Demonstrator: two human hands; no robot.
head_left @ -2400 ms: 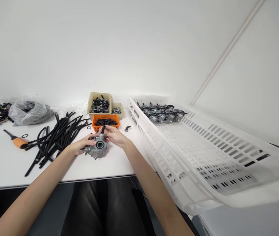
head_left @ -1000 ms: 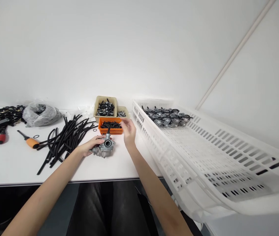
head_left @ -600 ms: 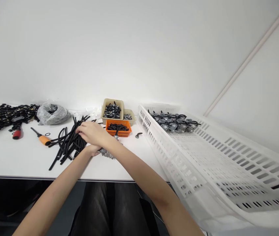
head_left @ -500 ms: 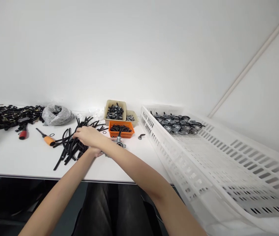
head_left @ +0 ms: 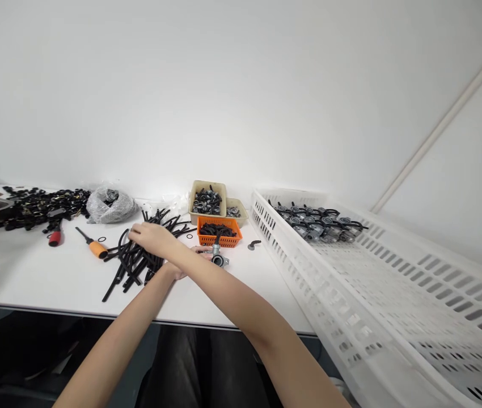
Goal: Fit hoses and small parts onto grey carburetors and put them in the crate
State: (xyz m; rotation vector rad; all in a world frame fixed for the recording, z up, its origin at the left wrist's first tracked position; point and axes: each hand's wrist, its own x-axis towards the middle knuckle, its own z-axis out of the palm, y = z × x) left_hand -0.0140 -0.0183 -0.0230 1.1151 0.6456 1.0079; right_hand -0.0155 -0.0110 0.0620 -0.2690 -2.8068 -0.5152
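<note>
My right hand (head_left: 152,238) reaches across over my left forearm to a loose heap of black rubber hoses (head_left: 132,266). Its fingers are bent down and closed at a hose on top of the heap; the fingertips are partly hidden. Beneath the crossed arm, my left hand (head_left: 176,272) lies low over the table, partly covered. It grips a grey metal part that looks like a small carburetor (head_left: 218,259), its round flanged bore facing me. A short black tube stands up from it, in front of an orange basket (head_left: 236,242) of small black tubes.
Two beige bins (head_left: 193,216) of metal parts stand behind the basket. A long white crate (head_left: 330,277) holding rows of finished-looking metal units (head_left: 315,221) fills the right. Leftward lie an orange-handled screwdriver (head_left: 97,249), a red-handled tool (head_left: 54,238), a plastic bag (head_left: 111,207) and piled black parts (head_left: 45,207).
The whole view has shifted, so everything sits slightly further right and lower. My right hand stays on the hoses, and the metal part shows more clearly beside my left hand.
</note>
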